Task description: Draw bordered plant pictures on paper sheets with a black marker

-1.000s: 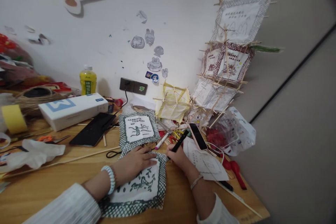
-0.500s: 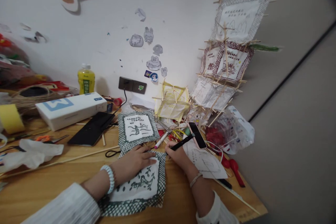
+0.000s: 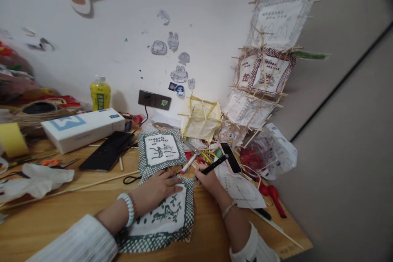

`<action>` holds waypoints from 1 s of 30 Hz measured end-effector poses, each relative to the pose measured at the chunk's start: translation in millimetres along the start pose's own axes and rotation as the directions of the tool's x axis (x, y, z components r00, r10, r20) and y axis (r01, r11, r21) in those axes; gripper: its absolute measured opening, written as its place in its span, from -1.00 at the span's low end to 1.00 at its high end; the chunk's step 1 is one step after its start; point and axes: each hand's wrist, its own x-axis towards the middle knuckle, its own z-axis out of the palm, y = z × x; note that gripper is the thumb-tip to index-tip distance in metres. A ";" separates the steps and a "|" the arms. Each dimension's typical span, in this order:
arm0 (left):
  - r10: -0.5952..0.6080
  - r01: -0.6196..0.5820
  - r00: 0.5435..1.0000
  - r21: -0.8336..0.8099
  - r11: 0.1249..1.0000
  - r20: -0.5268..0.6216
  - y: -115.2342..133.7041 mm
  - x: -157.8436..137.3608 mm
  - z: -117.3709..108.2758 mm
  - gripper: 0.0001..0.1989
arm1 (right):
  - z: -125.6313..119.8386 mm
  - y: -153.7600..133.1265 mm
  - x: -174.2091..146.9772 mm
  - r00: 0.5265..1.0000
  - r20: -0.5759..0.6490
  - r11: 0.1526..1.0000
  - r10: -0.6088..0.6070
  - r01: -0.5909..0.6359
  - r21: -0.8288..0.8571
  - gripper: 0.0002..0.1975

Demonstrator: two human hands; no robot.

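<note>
My left hand (image 3: 155,192) lies flat with its fingers stretched over the top part of a white paper panel (image 3: 172,213), which has a dark green lattice border and a leafy drawing. A black marker pen (image 3: 211,166) is gripped in my right hand (image 3: 207,180). Its tip is at the panel's upper right corner; whether it touches the paper I cannot tell. Just behind lies a second bordered panel (image 3: 161,151) with dark lettering and a drawing. Part of the front panel is hidden under my left hand and forearm.
Behind my right hand are a pink-cased phone (image 3: 231,158), scissors (image 3: 192,147) and a white marker (image 3: 188,163). A tower of stick frames with papers (image 3: 270,69) leans at the right. On the left lie a black phone (image 3: 107,151), a white box (image 3: 82,129) and a yellow bottle (image 3: 100,94).
My right hand and the marker pen have shifted very slightly to the right. My left hand and the panels stay in place.
</note>
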 end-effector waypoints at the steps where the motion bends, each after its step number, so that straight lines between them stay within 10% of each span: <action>1: 0.000 0.000 1.000 0.001 1.000 0.001 0.0 -0.1 0.1 -0.59 | 0.2 -0.2 0.0 1.000 -0.002 1.000 -0.004 0.004 -0.002 -0.81; 30: -0.006 0.006 1.000 0.003 1.000 -0.012 1.3 1.1 -0.9 -0.61 | -0.6 1.6 3.0 0.999 -0.032 0.997 -0.007 0.005 -0.081 -0.81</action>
